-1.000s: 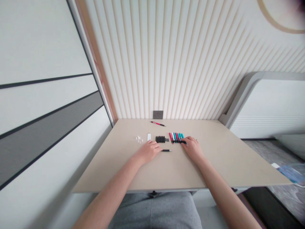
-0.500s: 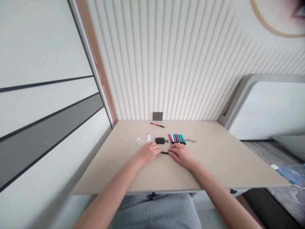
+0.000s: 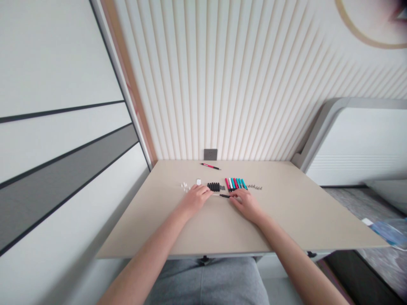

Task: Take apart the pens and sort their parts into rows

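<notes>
My left hand [image 3: 197,199] is closed with its fingertips on a thin white pen refill [image 3: 216,195]. The refill's right end meets or enters a short black pen part [image 3: 225,196]; whether it sits inside I cannot tell. Closed around that part's right end is my right hand [image 3: 246,204]. Just beyond the hands lies a row of short black pen pieces [image 3: 213,187]. Red, white and teal pen barrels [image 3: 235,184] with black ends lie side by side past my right fingers. White sticks [image 3: 199,182] show partly behind my left hand.
Small white bits [image 3: 185,185] lie at the left, and small springs or metal bits [image 3: 255,187] at the right. A red and black pen [image 3: 210,166] lies at the back of the beige table [image 3: 216,233], below a wall socket [image 3: 210,154].
Both hands have moved slightly away from me, toward the rows. The black pen part moved with them, and a white refill now shows between it and my left hand.
</notes>
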A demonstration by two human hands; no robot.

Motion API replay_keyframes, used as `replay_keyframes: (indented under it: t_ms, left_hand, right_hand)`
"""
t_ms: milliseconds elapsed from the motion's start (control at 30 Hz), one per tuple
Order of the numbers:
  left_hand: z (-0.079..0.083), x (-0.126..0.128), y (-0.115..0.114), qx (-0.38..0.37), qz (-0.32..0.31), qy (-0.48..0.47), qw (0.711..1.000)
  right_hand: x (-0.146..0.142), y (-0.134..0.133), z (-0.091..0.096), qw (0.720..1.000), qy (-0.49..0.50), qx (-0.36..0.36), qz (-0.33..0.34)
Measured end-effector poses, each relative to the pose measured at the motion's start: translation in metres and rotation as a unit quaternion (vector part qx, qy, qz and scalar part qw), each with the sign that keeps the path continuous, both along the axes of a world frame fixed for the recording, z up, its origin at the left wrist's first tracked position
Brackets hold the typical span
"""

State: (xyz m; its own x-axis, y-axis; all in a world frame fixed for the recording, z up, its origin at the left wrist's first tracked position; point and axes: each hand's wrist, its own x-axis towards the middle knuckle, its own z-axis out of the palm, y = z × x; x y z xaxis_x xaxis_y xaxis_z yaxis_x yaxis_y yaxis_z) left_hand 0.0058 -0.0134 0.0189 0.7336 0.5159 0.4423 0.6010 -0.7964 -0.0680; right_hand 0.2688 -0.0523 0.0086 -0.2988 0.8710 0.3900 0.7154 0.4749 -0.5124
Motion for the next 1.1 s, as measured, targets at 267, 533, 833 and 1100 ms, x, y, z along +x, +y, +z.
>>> replay_keyframes:
  t_ms: [267, 533, 833, 1100]
  left_hand:
    - [-0.003, -0.003, 0.006, 0.017, 0.062, -0.064, 0.996]
    - [0.000, -0.001, 0.002, 0.006, 0.021, -0.020, 1.000]
    - [0.004, 0.007, -0.007, 0.023, -0.061, 0.028, 0.997]
    - [0.001, 0.002, -0.002, 0.019, -0.019, -0.017, 0.999]
  right_hand:
    - [0.003, -0.001, 0.002, 0.999, 0.007, -0.030, -0.039]
    - [0.004, 0.000, -0.002, 1.000, -0.017, -0.015, 0.000]
    - [-0.005, -0.005, 0.003, 0.998, -0.025, 0.019, 0.049]
    - [-0.001, 0.001, -0.001, 0.999, 0.004, 0.032, 0.003]
